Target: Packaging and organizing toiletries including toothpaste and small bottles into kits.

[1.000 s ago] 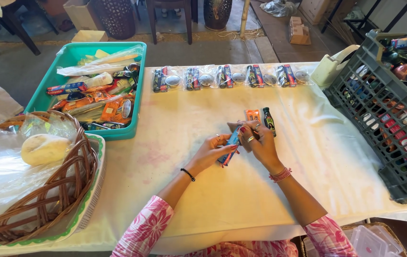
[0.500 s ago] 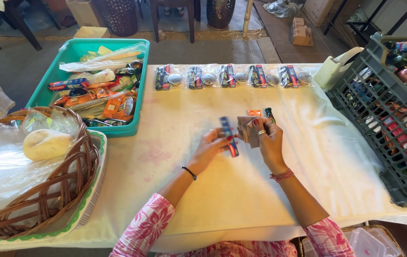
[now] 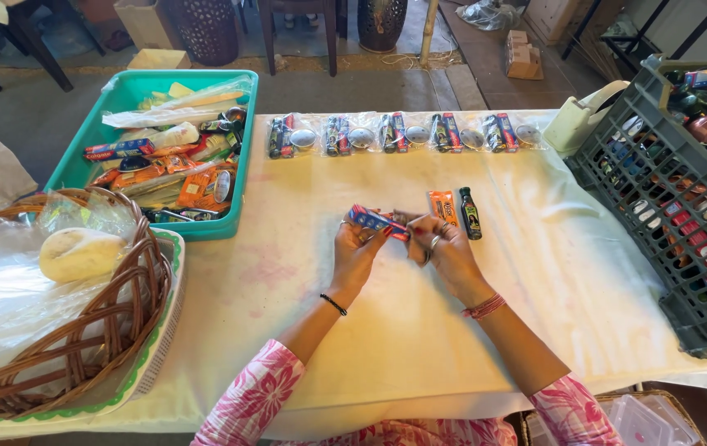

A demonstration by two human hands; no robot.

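White-clothed tabletop (image 3: 419, 347), sorting goods.
Both hands, left hand (image 3: 355, 248) and right hand (image 3: 442, 248), pinch a small blue-red packet (image 3: 374, 220) between them above the cloth, near an orange sachet (image 3: 442, 206) and dark bottle (image 3: 470, 213), laid aside within reach.

A small blue-and-red wrapped packet (image 3: 372, 221) shows between the hands. An orange flat sachet (image 3: 442, 206) and black little bottle (image 3: 470, 213) lie on the cream tablecloth (image 3: 419, 330). Teal plastic tray (image 3: 242, 157) at its left edge, grey plastic crate (image 3: 618, 177) at its right edge. Sleeves (image 3: 250, 405) pink-and-white floral.
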